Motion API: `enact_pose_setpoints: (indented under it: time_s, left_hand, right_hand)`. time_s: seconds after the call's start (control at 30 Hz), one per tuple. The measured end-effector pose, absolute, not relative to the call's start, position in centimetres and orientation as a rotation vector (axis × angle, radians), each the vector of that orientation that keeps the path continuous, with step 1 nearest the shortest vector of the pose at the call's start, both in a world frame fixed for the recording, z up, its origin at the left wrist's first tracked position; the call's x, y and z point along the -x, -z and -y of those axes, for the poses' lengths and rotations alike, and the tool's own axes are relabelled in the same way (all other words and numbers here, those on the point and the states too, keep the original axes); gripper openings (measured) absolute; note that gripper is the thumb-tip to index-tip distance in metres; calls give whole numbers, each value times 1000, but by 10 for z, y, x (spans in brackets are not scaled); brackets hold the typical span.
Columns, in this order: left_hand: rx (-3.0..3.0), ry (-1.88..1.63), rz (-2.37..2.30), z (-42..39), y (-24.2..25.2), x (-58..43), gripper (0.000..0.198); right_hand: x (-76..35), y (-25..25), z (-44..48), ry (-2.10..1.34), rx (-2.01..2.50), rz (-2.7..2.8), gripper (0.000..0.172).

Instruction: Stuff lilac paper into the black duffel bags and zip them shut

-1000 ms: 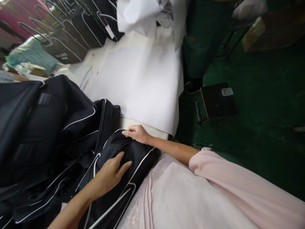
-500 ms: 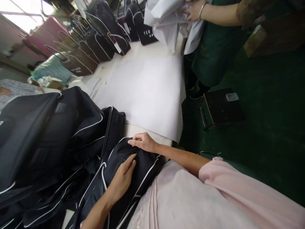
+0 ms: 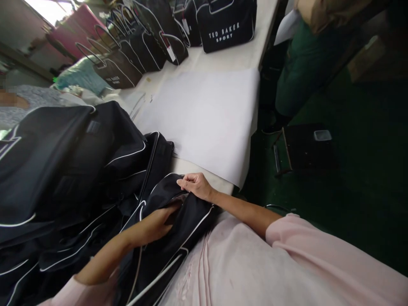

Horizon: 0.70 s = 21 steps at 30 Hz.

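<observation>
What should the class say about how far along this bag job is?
Done, seemingly: black Ted Baker Sport bags stand in a row on the table. In hand: the left hand reaches into a white-piped black bag, the right hand holding its edge. Left: a heap of black bags beside it.

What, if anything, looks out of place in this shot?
The white paper sheet lies askew, its edge overhanging the table. The black bags lie heaped in a pile, untidy beside the upright row of bags behind. No damage shows.
</observation>
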<state>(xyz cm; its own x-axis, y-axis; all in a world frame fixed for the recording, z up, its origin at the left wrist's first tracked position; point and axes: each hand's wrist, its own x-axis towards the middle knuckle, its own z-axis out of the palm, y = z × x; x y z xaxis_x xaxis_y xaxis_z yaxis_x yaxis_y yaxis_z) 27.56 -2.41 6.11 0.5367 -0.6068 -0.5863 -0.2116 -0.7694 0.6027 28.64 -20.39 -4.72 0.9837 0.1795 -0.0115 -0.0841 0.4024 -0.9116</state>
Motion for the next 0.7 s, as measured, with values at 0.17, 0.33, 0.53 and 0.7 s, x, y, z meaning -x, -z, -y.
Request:
enact_pose_setpoints:
  time_s: [0.17, 0.33, 0.53, 0.7]
  left_hand:
    - [-2416, 1088, 874, 24, -31, -271, 70]
    - [-2730, 1005, 1432, 47, -23, -252, 55]
    - [-2626, 1067, 1358, 47, -38, -251, 40]
    - [-2354, 940, 1137, 25, -72, -242, 36]
  right_hand:
    - [-285, 45, 204, -160, 1121, 69, 43]
    - [-279, 46, 205, -176, 1125, 63, 47]
    - [-277, 53, 207, -142, 1125, 100, 47]
    - [-276, 35, 208, -156, 1059, 211, 45]
